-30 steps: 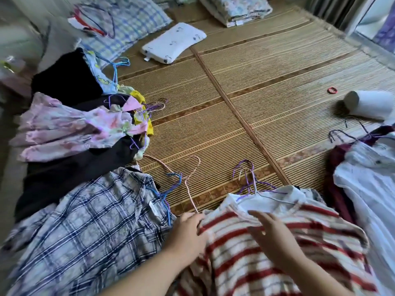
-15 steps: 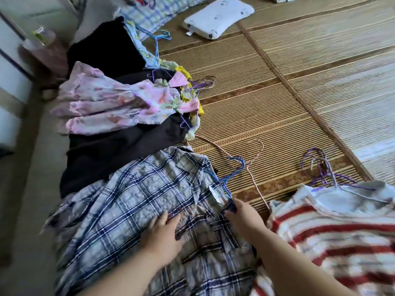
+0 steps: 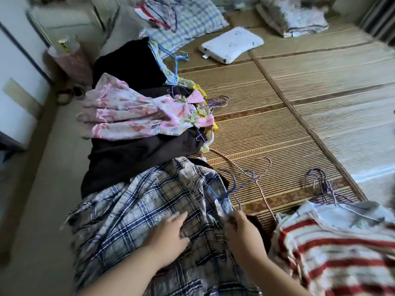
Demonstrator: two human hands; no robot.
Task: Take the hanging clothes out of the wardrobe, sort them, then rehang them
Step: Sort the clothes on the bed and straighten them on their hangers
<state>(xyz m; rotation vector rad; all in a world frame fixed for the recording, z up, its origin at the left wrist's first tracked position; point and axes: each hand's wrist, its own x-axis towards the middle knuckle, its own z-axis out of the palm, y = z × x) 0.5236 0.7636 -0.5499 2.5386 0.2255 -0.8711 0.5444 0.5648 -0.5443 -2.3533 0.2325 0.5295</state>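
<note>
Head view is looking down on a plaid shirt (image 3: 149, 210), which is lying spread along the near left edge of the woven mat (image 3: 299, 99), its collar pointing toward the mat's middle. A blue hanger (image 3: 226, 194) is poking out of the neck. The left hand (image 3: 168, 233) is lying flat on the shirt's front, fingers straight and close together, pressing the cloth down. The right hand (image 3: 243, 238) is curling its fingers round the collar just under the hanger and gripping the fabric there, though the fingertips are hiding in the folds.

A thin pink wire hanger (image 3: 265, 199) is lying bare on the mat just beside the collar. Beyond it, at the near right corner, a red-and-white striped top (image 3: 333, 253) is lying with purple hangers (image 3: 318, 184) sticking out of its neck.

Farther along the left edge other clothes are overlapping in a row. A dark garment (image 3: 132, 161) is touching the shirt's far side, a pink floral dress (image 3: 128, 116) is lying across it, and a black garment (image 3: 128, 63) is lying behind that. More hanger hooks are showing at their necks.

Toward the far edge a small white pillow (image 3: 232, 44) is sitting on the mat, with a checked pillow (image 3: 192, 20) to its left and folded bedding (image 3: 292, 20) to its right.
</note>
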